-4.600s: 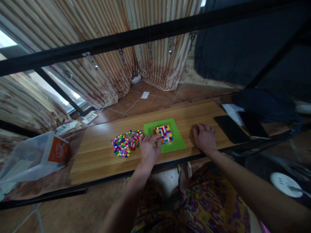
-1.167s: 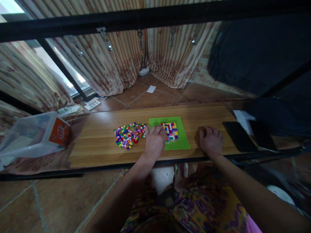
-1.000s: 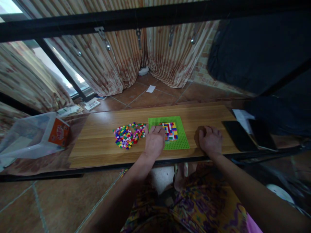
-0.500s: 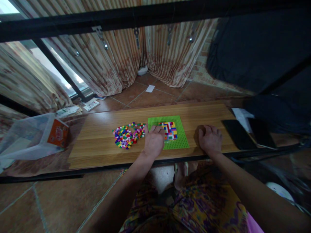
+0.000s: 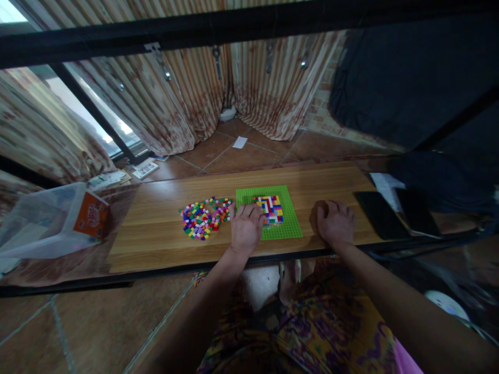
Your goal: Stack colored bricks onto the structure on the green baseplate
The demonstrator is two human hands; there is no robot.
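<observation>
Our wooden bench [image 5: 163,244] carries the green baseplate [image 5: 290,228], loose bricks [image 5: 200,221] piled just left for easy reach. Left hand [image 5: 245,231] rests fingers spread beside the brick block [image 5: 268,209]; right hand [image 5: 335,224] lies curled, holding nothing.

floor: terracotta tiles [image 5: 249,153], paper scrap lying far | far wall: striped curtains [image 5: 187,98], daylight through window [image 5: 97,122] at left | worktop [image 5: 156,234]: long wooden board | black bar [image 5: 195,28] across top | dark cloth [image 5: 397,78] at right
</observation>
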